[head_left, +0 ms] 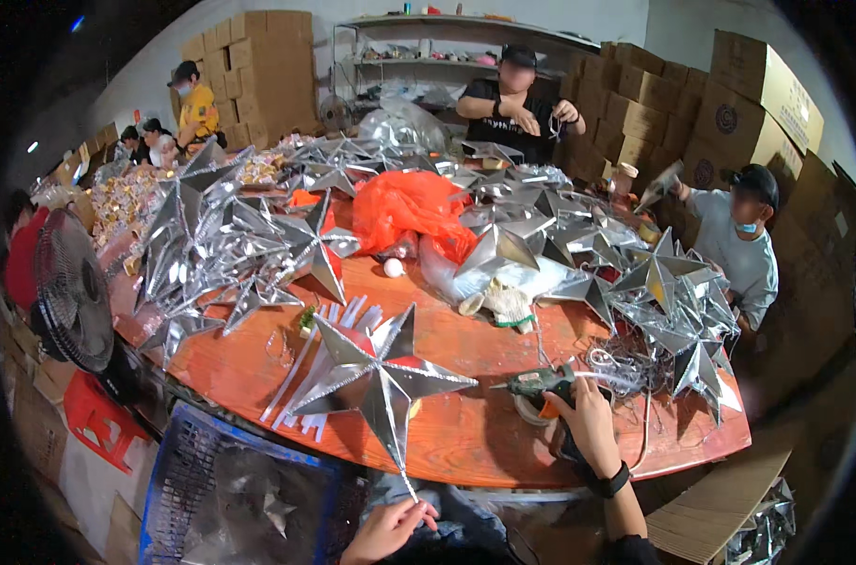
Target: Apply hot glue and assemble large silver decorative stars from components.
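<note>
One star, five arms already formed, laid at near edge of surface; white strip at its lower tip pinched between left fingers. Glue gun clamped in right fingers. Other stars piled behind; held one judged unfinished, remainder unclear.

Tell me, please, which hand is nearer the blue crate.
Left: the left hand is just right of the blue crate; the right hand, at the glue gun, is much farther right.
</note>
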Demonstrator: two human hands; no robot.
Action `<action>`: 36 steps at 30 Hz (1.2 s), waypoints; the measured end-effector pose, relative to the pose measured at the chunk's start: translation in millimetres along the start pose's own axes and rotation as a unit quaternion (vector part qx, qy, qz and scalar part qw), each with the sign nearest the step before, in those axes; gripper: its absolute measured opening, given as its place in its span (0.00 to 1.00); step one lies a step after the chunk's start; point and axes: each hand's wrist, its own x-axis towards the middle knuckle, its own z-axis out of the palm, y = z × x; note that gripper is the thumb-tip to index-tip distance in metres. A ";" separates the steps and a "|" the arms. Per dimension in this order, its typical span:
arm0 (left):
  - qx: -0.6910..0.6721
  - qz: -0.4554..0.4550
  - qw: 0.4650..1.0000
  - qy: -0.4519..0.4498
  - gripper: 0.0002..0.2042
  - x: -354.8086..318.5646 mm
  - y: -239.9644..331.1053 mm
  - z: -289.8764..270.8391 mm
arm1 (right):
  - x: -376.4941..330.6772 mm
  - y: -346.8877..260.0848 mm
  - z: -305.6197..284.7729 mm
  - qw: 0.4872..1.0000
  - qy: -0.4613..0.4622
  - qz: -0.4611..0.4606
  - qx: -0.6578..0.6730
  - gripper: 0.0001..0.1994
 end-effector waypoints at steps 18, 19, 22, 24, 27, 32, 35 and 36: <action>-0.081 -0.118 0.984 -0.108 0.17 -41.4 -29.4 -1.9 | -66.3 -67.4 -19.6 0.901 -0.128 -0.282 0.304 0.08; -0.039 -0.084 0.989 -0.119 0.16 -38.4 -35.0 0.9 | -69.7 -76.2 -12.3 0.882 -0.172 -0.282 0.337 0.08; -0.043 -0.083 0.987 -0.130 0.15 -39.1 -37.0 6.3 | -87.2 -99.5 2.1 0.821 -0.282 -0.322 0.379 0.07; -0.074 -0.079 0.988 -0.107 0.15 -43.1 -48.3 7.8 | -99.9 -106.0 12.3 0.794 -0.309 -0.354 0.385 0.07; -0.078 -0.176 0.977 -0.087 0.14 -47.3 -84.9 5.0 | -125.5 -99.9 36.5 0.786 -0.300 -0.409 0.354 0.09; -0.142 -0.211 0.966 -0.055 0.12 -53.2 -70.3 -0.1 | -147.3 -96.2 58.0 0.775 -0.315 -0.449 0.312 0.14; -0.141 -0.227 0.963 -0.028 0.13 -60.3 -79.8 3.0 | -146.9 -95.5 57.4 0.774 -0.323 -0.476 0.265 0.16; -0.142 -0.227 0.963 -0.030 0.13 -61.6 -84.4 4.3 | -147.7 -94.3 58.4 0.774 -0.324 -0.476 0.264 0.16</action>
